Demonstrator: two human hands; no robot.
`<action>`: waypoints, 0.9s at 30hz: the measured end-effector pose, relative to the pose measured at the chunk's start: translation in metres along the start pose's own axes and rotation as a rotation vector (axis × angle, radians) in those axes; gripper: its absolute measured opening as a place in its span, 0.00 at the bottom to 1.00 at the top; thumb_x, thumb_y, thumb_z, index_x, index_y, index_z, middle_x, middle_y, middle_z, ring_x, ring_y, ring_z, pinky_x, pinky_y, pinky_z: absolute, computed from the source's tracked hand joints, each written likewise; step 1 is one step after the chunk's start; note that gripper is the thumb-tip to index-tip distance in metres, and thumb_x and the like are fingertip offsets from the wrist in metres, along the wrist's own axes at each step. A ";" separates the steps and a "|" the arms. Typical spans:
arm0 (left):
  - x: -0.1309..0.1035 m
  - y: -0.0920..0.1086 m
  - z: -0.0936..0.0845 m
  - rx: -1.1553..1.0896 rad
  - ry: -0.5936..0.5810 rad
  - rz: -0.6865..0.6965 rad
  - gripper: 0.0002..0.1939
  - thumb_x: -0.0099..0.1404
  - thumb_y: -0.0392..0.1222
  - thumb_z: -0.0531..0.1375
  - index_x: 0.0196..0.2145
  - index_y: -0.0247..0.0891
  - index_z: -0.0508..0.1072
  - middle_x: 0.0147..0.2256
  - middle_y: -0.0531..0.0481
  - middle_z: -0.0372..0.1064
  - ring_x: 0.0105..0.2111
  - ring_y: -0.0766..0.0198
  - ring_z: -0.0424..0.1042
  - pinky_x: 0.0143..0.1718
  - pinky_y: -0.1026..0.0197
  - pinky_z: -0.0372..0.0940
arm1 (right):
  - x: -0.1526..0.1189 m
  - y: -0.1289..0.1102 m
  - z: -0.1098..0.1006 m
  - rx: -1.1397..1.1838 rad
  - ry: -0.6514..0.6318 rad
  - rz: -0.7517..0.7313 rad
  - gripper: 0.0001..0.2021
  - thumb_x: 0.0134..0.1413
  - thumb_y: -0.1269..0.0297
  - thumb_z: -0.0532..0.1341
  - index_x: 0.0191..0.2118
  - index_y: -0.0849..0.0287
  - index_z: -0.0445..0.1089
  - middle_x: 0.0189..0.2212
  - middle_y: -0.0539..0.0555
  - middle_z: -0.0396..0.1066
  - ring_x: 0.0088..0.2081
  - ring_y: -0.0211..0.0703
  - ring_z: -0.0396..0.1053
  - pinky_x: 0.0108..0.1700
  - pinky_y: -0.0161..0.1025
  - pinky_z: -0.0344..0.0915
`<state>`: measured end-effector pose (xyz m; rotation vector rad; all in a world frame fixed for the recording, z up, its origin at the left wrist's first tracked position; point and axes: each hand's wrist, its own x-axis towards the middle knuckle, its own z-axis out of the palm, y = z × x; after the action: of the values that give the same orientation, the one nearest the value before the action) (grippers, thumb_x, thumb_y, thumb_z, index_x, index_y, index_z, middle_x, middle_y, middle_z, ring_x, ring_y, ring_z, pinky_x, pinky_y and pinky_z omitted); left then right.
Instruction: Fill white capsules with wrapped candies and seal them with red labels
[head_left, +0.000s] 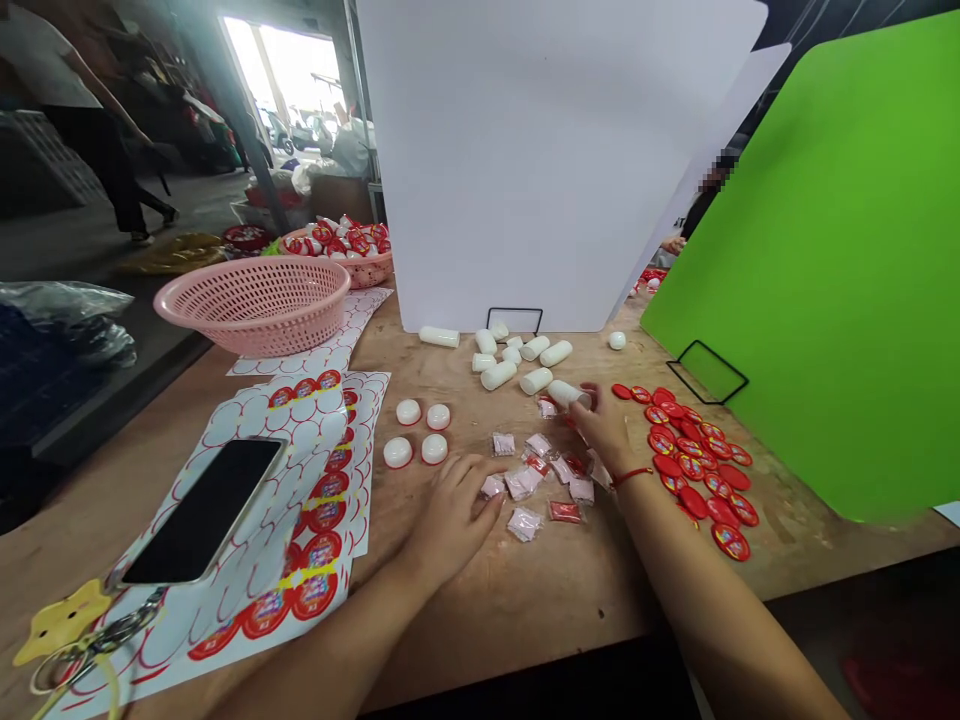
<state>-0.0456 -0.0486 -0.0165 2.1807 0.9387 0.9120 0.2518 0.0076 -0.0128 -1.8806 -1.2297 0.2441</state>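
We cannot read the print on the red discs beyond the right hand, whose fingertips are partly concealed; the green board past it exceeds the right edge.

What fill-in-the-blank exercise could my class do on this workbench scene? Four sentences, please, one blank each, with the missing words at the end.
1. The board at the far right is coloured ____.
2. Beside the left hand, the group of white domed pieces numbers ____.
3. The phone on the printed sheets lies with its screen facing ____.
4. The right hand is at one end of a white tube, and the band on its wrist is coloured ____.

Missing words: green; four; up; red.
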 end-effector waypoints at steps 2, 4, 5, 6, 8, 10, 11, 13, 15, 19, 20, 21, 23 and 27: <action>0.000 0.000 0.001 0.018 0.053 -0.007 0.19 0.68 0.35 0.59 0.55 0.45 0.68 0.53 0.47 0.68 0.54 0.56 0.66 0.58 0.49 0.62 | -0.004 -0.006 -0.005 0.180 0.053 0.011 0.21 0.53 0.57 0.57 0.50 0.62 0.70 0.41 0.59 0.74 0.41 0.50 0.71 0.41 0.43 0.69; 0.002 0.001 0.002 0.038 0.129 -0.021 0.23 0.67 0.36 0.60 0.59 0.45 0.65 0.57 0.46 0.65 0.58 0.55 0.64 0.62 0.48 0.59 | -0.011 -0.020 -0.006 0.325 0.036 -0.005 0.20 0.56 0.54 0.53 0.47 0.60 0.71 0.39 0.56 0.73 0.38 0.47 0.70 0.36 0.40 0.68; 0.004 0.003 0.002 0.046 0.171 -0.033 0.25 0.67 0.37 0.61 0.60 0.45 0.63 0.58 0.45 0.63 0.60 0.55 0.62 0.64 0.47 0.58 | -0.016 -0.029 -0.004 0.406 -0.007 -0.014 0.19 0.57 0.53 0.53 0.45 0.59 0.71 0.37 0.55 0.72 0.35 0.45 0.69 0.33 0.38 0.66; 0.006 0.005 0.002 0.056 0.212 -0.049 0.28 0.65 0.39 0.62 0.62 0.45 0.61 0.60 0.44 0.62 0.62 0.54 0.61 0.65 0.47 0.57 | -0.022 -0.039 0.001 0.483 -0.071 -0.028 0.18 0.57 0.52 0.54 0.44 0.58 0.72 0.35 0.53 0.71 0.33 0.43 0.67 0.30 0.37 0.64; 0.014 0.011 0.000 0.078 0.256 -0.106 0.36 0.62 0.41 0.66 0.64 0.44 0.58 0.62 0.43 0.61 0.64 0.51 0.59 0.65 0.45 0.56 | -0.036 -0.061 0.013 0.576 -0.224 -0.089 0.16 0.58 0.50 0.57 0.41 0.57 0.73 0.32 0.51 0.70 0.30 0.41 0.65 0.28 0.36 0.61; 0.025 0.018 -0.001 0.089 0.215 -0.206 0.39 0.58 0.38 0.67 0.64 0.45 0.58 0.61 0.43 0.64 0.62 0.48 0.63 0.61 0.45 0.60 | -0.051 -0.078 0.029 0.562 -0.330 -0.209 0.14 0.59 0.51 0.59 0.39 0.56 0.72 0.32 0.51 0.70 0.32 0.41 0.66 0.31 0.37 0.61; 0.030 0.020 -0.001 0.071 0.178 -0.272 0.38 0.58 0.36 0.66 0.64 0.45 0.59 0.59 0.43 0.67 0.59 0.48 0.67 0.58 0.46 0.63 | -0.056 -0.084 0.037 0.531 -0.355 -0.275 0.13 0.61 0.51 0.59 0.38 0.56 0.71 0.32 0.51 0.71 0.33 0.42 0.66 0.33 0.37 0.62; 0.042 0.023 0.001 -0.017 0.120 -0.399 0.33 0.58 0.33 0.62 0.61 0.43 0.64 0.53 0.44 0.74 0.51 0.50 0.74 0.50 0.51 0.68 | -0.064 -0.089 0.050 0.431 -0.378 -0.392 0.13 0.63 0.53 0.57 0.37 0.56 0.70 0.32 0.51 0.71 0.34 0.42 0.67 0.36 0.38 0.61; 0.050 0.021 0.004 -0.123 0.096 -0.469 0.26 0.59 0.32 0.60 0.56 0.40 0.69 0.47 0.45 0.77 0.45 0.53 0.77 0.45 0.55 0.68 | -0.066 -0.085 0.058 0.355 -0.378 -0.438 0.12 0.64 0.53 0.58 0.37 0.57 0.70 0.31 0.51 0.70 0.32 0.41 0.66 0.36 0.38 0.60; 0.056 0.015 0.011 -0.210 0.065 -0.416 0.21 0.57 0.33 0.62 0.50 0.41 0.75 0.45 0.47 0.79 0.45 0.53 0.77 0.46 0.55 0.67 | -0.062 -0.069 0.057 0.429 -0.367 -0.374 0.13 0.63 0.51 0.59 0.36 0.57 0.69 0.29 0.50 0.68 0.31 0.40 0.64 0.33 0.38 0.59; 0.056 0.014 0.012 -0.219 0.063 -0.399 0.21 0.56 0.34 0.62 0.49 0.41 0.75 0.46 0.48 0.79 0.45 0.53 0.77 0.47 0.54 0.67 | -0.061 -0.066 0.055 0.464 -0.365 -0.353 0.14 0.63 0.51 0.58 0.36 0.57 0.69 0.29 0.50 0.68 0.31 0.41 0.64 0.33 0.38 0.59; 0.055 0.014 0.013 -0.227 0.062 -0.392 0.20 0.57 0.35 0.63 0.48 0.41 0.76 0.46 0.48 0.79 0.45 0.52 0.77 0.47 0.54 0.67 | -0.060 -0.064 0.054 0.492 -0.367 -0.335 0.14 0.64 0.50 0.58 0.35 0.56 0.68 0.29 0.50 0.68 0.31 0.41 0.64 0.33 0.38 0.59; 0.055 0.015 0.013 -0.241 0.056 -0.402 0.20 0.58 0.37 0.63 0.49 0.42 0.76 0.46 0.48 0.79 0.45 0.52 0.77 0.47 0.53 0.67 | -0.059 -0.063 0.051 0.521 -0.373 -0.318 0.14 0.63 0.50 0.59 0.35 0.56 0.68 0.29 0.50 0.67 0.31 0.41 0.64 0.33 0.38 0.60; 0.052 0.016 0.011 -0.243 0.062 -0.405 0.18 0.59 0.40 0.64 0.48 0.40 0.76 0.44 0.48 0.79 0.44 0.53 0.76 0.45 0.55 0.67 | -0.059 -0.063 0.052 0.519 -0.387 -0.306 0.14 0.60 0.50 0.61 0.35 0.57 0.70 0.30 0.51 0.69 0.32 0.41 0.65 0.35 0.38 0.61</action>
<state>-0.0045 -0.0194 0.0068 1.6856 1.1772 0.8470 0.1517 -0.0029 -0.0148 -1.2135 -1.5147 0.7091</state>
